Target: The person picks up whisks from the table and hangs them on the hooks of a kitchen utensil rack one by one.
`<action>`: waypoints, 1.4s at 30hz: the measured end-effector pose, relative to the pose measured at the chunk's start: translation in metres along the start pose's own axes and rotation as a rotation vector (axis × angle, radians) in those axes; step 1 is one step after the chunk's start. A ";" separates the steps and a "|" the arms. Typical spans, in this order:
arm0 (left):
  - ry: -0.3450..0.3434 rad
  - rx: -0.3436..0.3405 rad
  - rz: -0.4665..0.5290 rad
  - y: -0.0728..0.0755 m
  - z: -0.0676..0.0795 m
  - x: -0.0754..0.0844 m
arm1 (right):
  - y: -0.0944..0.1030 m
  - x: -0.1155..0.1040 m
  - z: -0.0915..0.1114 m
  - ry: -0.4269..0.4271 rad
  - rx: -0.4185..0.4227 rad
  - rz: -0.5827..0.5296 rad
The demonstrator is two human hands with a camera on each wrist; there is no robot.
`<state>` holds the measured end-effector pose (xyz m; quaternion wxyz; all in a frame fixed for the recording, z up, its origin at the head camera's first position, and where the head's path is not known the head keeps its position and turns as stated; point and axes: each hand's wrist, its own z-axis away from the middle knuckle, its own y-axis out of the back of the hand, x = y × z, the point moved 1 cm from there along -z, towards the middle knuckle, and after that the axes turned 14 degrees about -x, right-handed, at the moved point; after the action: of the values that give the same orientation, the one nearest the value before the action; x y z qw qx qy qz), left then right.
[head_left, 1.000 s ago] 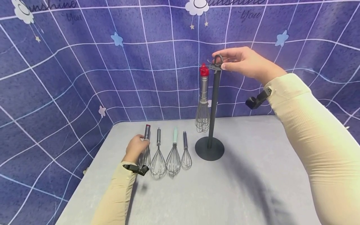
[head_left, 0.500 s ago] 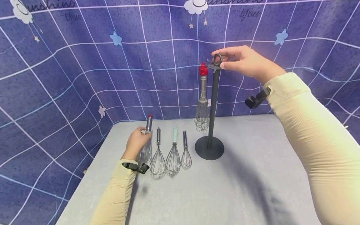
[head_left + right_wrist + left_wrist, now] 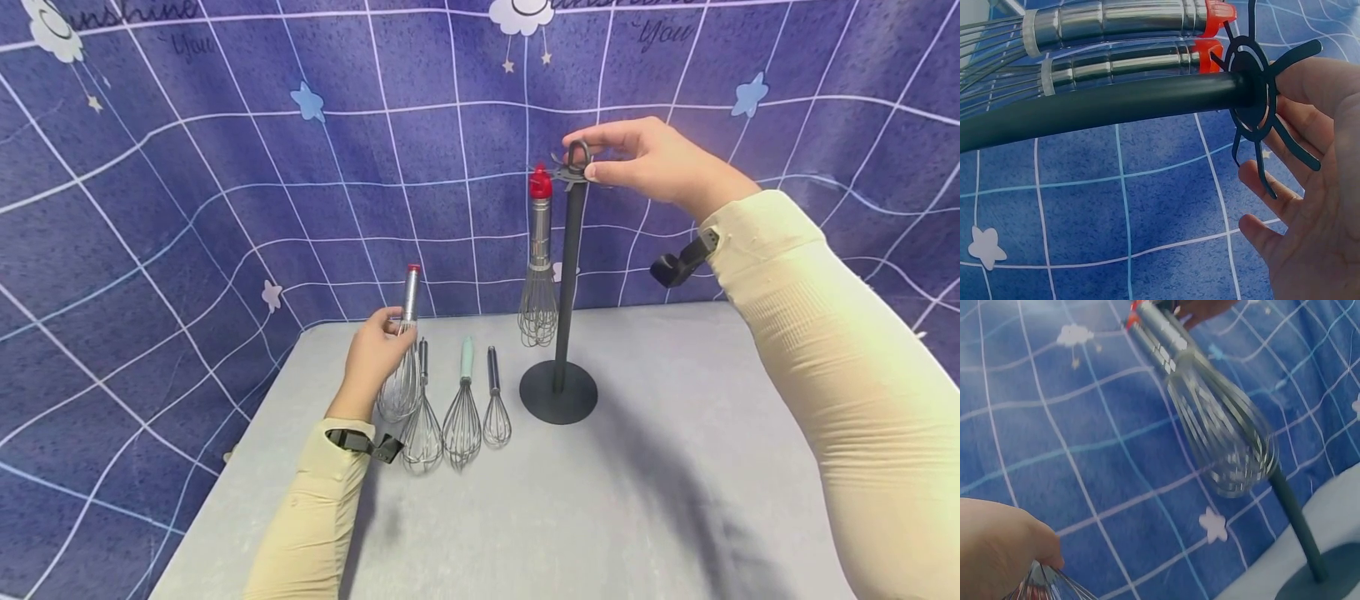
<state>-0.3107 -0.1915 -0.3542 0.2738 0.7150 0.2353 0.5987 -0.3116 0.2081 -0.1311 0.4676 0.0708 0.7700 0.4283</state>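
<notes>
My left hand (image 3: 372, 358) grips a whisk (image 3: 411, 296) with a steel handle and red end, near where wires and handle meet. It is raised, handle up, overlapping the steel whisk (image 3: 423, 442) on the table. My right hand (image 3: 660, 162) holds the top of a black stand (image 3: 567, 283), thumb and fingers by its loop. Curved hooks fan out from the stand's top disc (image 3: 1252, 87). Two red-ended whisks hang side by side there in the right wrist view, a nearer one (image 3: 1129, 65) and another (image 3: 1116, 22) beyond it.
A whisk with a mint-green handle (image 3: 467, 358) and a smaller whisk (image 3: 492, 371) lie on the grey table (image 3: 525, 517), between the steel whisk and the stand's round base (image 3: 536, 396). Blue gridded fabric (image 3: 360, 192) rises behind and at the left.
My left hand has lifted the red-ended whisk from the left end of the row, moving it up and to the right. My right hand stays at the stand's top.
</notes>
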 end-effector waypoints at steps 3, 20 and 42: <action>-0.039 0.003 0.022 0.002 0.002 0.016 | 0.000 0.000 0.001 -0.007 0.004 0.005; -0.188 0.027 0.074 0.008 0.015 0.079 | 0.002 0.001 0.003 0.001 0.019 0.021; -0.347 0.058 0.153 0.001 0.035 0.115 | 0.001 -0.007 0.000 -0.020 0.042 0.102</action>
<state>-0.2566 -0.1198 -0.2740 0.2430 0.8311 0.1466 0.4783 -0.3080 0.2048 -0.1256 0.4512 0.1239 0.7696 0.4345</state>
